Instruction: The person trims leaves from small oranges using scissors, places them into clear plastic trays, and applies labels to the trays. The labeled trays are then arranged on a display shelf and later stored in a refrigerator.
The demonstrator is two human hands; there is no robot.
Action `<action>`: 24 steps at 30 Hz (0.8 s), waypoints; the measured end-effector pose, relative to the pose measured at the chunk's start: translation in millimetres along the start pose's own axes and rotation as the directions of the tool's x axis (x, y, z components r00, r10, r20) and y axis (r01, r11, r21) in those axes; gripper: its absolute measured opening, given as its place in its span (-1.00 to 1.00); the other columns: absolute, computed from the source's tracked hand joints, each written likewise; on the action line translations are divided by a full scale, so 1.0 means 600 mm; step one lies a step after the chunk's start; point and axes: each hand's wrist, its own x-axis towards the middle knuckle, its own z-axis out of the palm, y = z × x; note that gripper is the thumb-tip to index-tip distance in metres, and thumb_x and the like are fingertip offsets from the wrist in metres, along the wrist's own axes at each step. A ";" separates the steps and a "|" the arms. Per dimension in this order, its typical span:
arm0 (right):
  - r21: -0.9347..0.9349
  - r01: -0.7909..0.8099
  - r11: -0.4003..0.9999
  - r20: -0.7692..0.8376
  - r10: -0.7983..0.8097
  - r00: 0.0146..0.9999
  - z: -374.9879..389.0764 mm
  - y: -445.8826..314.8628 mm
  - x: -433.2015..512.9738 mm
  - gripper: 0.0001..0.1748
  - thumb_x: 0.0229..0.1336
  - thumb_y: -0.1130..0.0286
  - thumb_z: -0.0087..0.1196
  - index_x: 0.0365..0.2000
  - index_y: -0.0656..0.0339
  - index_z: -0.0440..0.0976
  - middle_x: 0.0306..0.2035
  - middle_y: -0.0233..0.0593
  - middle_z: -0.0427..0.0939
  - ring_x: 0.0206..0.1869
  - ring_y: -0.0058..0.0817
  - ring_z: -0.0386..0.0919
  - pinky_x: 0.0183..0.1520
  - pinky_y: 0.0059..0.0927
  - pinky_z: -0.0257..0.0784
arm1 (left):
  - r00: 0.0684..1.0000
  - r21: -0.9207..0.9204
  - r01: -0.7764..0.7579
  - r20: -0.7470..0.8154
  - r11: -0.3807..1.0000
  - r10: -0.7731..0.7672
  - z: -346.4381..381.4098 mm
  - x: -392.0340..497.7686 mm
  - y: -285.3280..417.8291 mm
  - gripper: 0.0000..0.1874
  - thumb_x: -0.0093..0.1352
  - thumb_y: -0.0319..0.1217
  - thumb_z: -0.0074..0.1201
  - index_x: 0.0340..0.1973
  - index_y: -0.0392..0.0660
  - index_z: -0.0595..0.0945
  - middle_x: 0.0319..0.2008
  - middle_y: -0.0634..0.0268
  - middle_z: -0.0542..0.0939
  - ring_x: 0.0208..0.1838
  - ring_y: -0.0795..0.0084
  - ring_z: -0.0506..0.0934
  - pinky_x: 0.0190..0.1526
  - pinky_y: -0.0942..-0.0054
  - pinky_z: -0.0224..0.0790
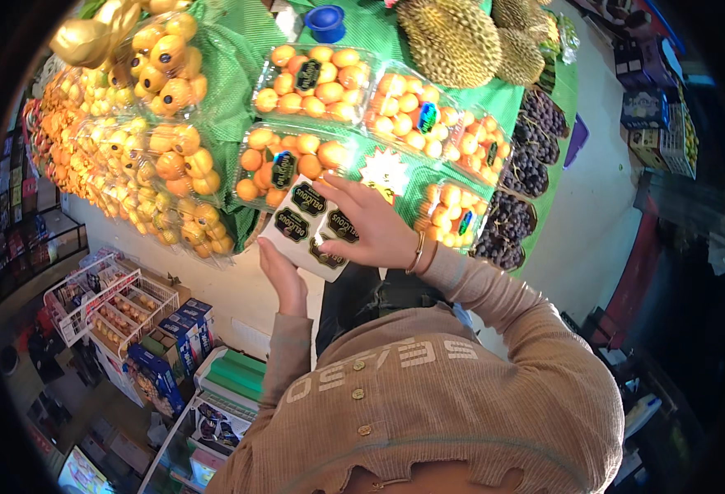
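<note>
A white sheet of black oval stickers (302, 246) is held in front of me, above the front of a fruit display. My left hand (283, 275) supports its lower left edge, with part of the palm and fingers hidden beneath it. Over the sheet's right side lies my right hand (372, 225), thumb and fingers spread across the stickers. Whether it pinches one cannot be seen. Just beyond the sheet sits a clear plastic box of small orange fruit (307, 165), bearing a similar black sticker. Another labelled fruit box (331, 92) stands behind it.
More fruit boxes (409, 117) and a starburst sign (384, 173) lie on green cloth (229, 80). Durians (452, 43) stand at the back, dark grapes (504, 228) to the right, packed yellow fruit (183, 160) to the left. A white wire basket (134, 305) is lower left.
</note>
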 end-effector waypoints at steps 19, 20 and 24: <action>0.028 -0.177 0.984 -0.218 0.179 0.959 -0.071 0.047 -0.211 -0.35 -0.05 0.07 0.29 0.04 0.10 0.39 -0.11 -0.24 0.44 -0.01 -0.23 0.38 0.08 -0.25 0.21 | 0.556 0.517 0.234 0.623 0.823 -0.550 0.129 -0.099 0.056 -0.64 0.46 -0.31 0.00 0.09 -0.24 0.47 -0.07 0.33 0.57 -0.09 0.60 0.53 -0.07 0.53 0.40; 0.076 -0.214 0.974 -0.223 0.226 0.948 -0.067 0.055 -0.214 -0.34 -0.05 0.07 0.28 0.05 0.14 0.38 -0.10 -0.23 0.45 -0.01 -0.24 0.39 0.08 -0.26 0.21 | 0.598 0.522 0.199 0.606 0.829 -0.525 0.126 -0.099 0.057 -0.68 0.42 -0.36 0.06 0.03 -0.25 0.53 -0.13 0.36 0.60 -0.12 0.60 0.54 -0.07 0.53 0.39; 0.528 -0.409 0.744 -0.106 0.536 0.838 -0.036 0.105 -0.216 -0.52 0.04 0.25 0.28 -0.06 0.22 0.41 -0.34 -0.24 0.52 -0.31 -0.49 0.50 -0.19 -0.45 0.43 | 0.630 0.523 0.020 0.655 0.852 -0.417 0.095 -0.088 0.046 -0.66 0.44 -0.31 0.05 0.03 -0.27 0.53 -0.09 0.35 0.59 -0.07 0.62 0.51 -0.02 0.53 0.34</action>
